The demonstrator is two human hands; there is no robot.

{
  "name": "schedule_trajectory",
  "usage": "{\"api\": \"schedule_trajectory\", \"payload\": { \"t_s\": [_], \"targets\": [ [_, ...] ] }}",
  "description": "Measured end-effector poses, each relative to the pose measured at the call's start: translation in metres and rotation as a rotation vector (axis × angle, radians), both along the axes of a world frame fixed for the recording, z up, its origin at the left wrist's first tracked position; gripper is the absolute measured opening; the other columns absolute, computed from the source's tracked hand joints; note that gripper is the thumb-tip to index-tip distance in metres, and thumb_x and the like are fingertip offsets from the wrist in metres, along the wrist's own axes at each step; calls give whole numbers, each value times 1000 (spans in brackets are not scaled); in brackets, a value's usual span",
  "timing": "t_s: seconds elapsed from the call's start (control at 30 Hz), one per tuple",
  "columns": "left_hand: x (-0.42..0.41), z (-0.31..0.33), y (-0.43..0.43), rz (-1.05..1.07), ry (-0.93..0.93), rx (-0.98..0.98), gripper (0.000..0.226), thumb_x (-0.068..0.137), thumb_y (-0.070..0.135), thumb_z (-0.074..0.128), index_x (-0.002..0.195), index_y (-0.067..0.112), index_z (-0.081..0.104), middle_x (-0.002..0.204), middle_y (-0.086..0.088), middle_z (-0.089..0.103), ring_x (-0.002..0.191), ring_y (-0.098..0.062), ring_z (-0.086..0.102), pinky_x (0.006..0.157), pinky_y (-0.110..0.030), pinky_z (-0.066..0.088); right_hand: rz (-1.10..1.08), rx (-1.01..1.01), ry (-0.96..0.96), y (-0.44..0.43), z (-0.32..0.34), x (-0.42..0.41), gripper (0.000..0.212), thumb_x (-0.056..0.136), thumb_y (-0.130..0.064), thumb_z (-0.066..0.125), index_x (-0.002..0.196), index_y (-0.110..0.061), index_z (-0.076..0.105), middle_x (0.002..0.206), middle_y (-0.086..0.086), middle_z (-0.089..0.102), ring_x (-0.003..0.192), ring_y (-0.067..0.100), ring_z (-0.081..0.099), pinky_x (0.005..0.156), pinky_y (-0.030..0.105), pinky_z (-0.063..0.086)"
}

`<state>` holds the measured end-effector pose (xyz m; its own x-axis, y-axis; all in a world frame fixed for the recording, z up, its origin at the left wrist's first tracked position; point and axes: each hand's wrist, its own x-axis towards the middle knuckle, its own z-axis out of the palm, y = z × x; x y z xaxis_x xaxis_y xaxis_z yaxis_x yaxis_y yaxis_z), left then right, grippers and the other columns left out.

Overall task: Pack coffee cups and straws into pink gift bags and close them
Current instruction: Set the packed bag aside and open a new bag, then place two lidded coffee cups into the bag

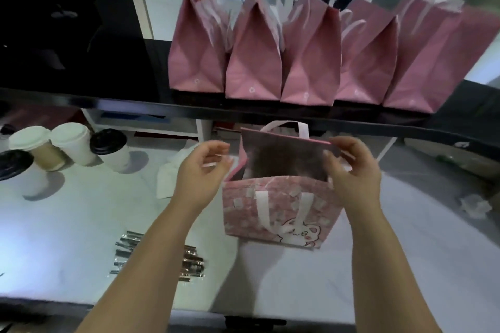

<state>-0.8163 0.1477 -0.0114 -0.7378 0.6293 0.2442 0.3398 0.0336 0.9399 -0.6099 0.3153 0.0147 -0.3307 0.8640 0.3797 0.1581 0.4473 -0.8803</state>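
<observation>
- Spreading the bag (278, 211) mouth: your left hand (201, 170) has curled fingers pinching at the left edge, your right hand (351, 170) is pinched on the right rim. Left contact is blurred, so I can't tell how firm that grip is.
- Straws (162, 259) lie on the table (81, 224) near you, partly under your left forearm; count unreadable.
- Bag stands mid-table, open, and looks empty; the interior is dark, so I can't confirm.
- Risk: pulling the rims unevenly could tip the light bag or crease the gusset.
- Cups (70, 147) sit far left, well apart; reaching over could knock one.
- Five bags (305, 62) stand on the shelf (108, 103) behind; contents hidden.
</observation>
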Motion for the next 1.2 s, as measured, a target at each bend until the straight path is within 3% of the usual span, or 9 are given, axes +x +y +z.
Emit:
{"api": "schedule_trajectory", "payload": {
  "t_s": [0.1,0.17,0.27,0.4,0.5,0.63,0.83,1.03,1.2],
  "targets": [
    [-22,21,-3,27,164,-96,28,87,29,69,112,41,63,109,24,63,102,3,58,87,-22,46,160,310,-284,-5,28,-42,28,84,-16,69,100,-37,61,99,-31,56,103,-3,51,88,10,37],
    [-39,30,-12,81,317,-177,32,88,29,66,117,40,62,116,20,61,108,-3,55,89,-24,42,278,424,-374,-11,37,-73,27,82,-15,71,103,-31,65,102,-27,58,105,-1,50,89,1,28],
    [-61,33,-37,203,502,-398,35,87,29,65,121,35,62,119,14,60,112,-15,51,88,-30,42,448,470,-466,-27,40,-116,32,83,-14,73,115,-19,68,117,-5,63,114,14,50,98,14,32],
    [-89,17,-90,373,525,-568,38,83,30,68,121,31,62,117,6,61,110,-24,50,89,-40,44,604,493,-539,-63,30,-172,37,83,-15,72,120,-19,65,123,-1,61,119,21,48,104,32,38],
    [-120,-4,-135,458,459,-661,43,81,33,69,123,32,61,123,3,59,116,-27,47,93,-44,42,698,547,-645,-101,16,-218,41,86,-23,69,126,-23,60,130,-4,56,125,19,41,107,36,34],
    [-178,-26,-183,526,422,-718,44,79,38,70,122,35,61,122,5,60,116,-26,49,91,-40,42,786,569,-662,-151,-4,-284,46,86,-22,69,130,-19,58,134,-1,55,127,21,40,107,35,32],
    [-279,-43,-244,512,385,-791,46,77,42,67,122,39,59,122,7,57,116,-24,47,91,-38,41,758,424,-739,-205,-41,-398,49,86,-24,69,133,-24,54,139,-3,50,130,20,38,108,36,36],
    [-349,-52,-263,484,398,-736,45,71,39,70,116,36,64,118,8,61,111,-25,49,87,-35,37,544,344,-1009,-203,-85,-481,85,81,-40,72,149,-34,22,159,3,15,144,32,10,116,51,21],
    [-367,-60,-247,364,402,-722,46,73,41,69,118,37,60,121,9,57,117,-24,43,90,-37,32,429,325,-1129,-200,-104,-515,89,78,-43,73,148,-37,19,158,6,15,142,38,12,115,57,13]
  ]
}}
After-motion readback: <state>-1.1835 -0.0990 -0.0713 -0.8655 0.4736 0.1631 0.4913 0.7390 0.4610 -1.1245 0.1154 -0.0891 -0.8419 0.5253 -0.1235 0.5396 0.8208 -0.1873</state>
